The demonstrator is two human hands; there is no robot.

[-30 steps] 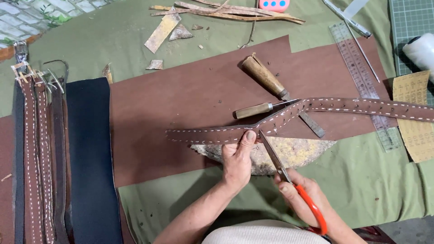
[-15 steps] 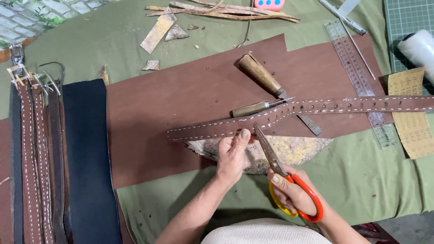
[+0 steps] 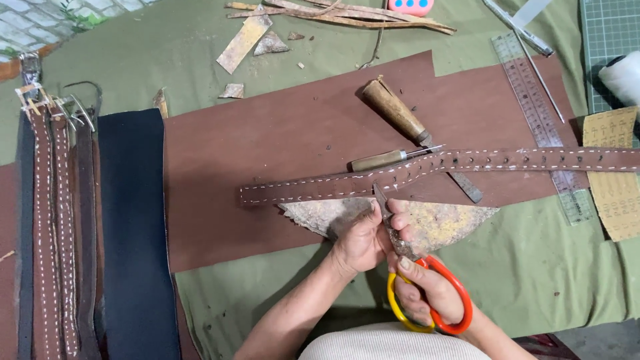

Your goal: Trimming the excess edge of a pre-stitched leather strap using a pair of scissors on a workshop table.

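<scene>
A long brown leather strap (image 3: 320, 188) with white stitching lies across a brown leather sheet (image 3: 280, 140). My left hand (image 3: 363, 237) sits just below the strap, fingers curled against the scissor blades. My right hand (image 3: 427, 293) grips scissors (image 3: 427, 287) with red and yellow handles; the blades point up at the strap's lower edge. A rough, mottled stone slab (image 3: 440, 223) lies under my hands.
Two wooden-handled tools (image 3: 397, 113) (image 3: 380, 160) rest above the strap. A clear ruler (image 3: 540, 120), tan sandpaper sheet (image 3: 617, 173) and white spool (image 3: 623, 77) are at right. Several stitched belts (image 3: 50, 220) and dark leather (image 3: 130, 233) lie at left. Leather scraps (image 3: 247, 40) sit at the top.
My right hand pulled the scissors down and back from the strap, and the blades turned more upright. My left hand slid off the strap toward the blades.
</scene>
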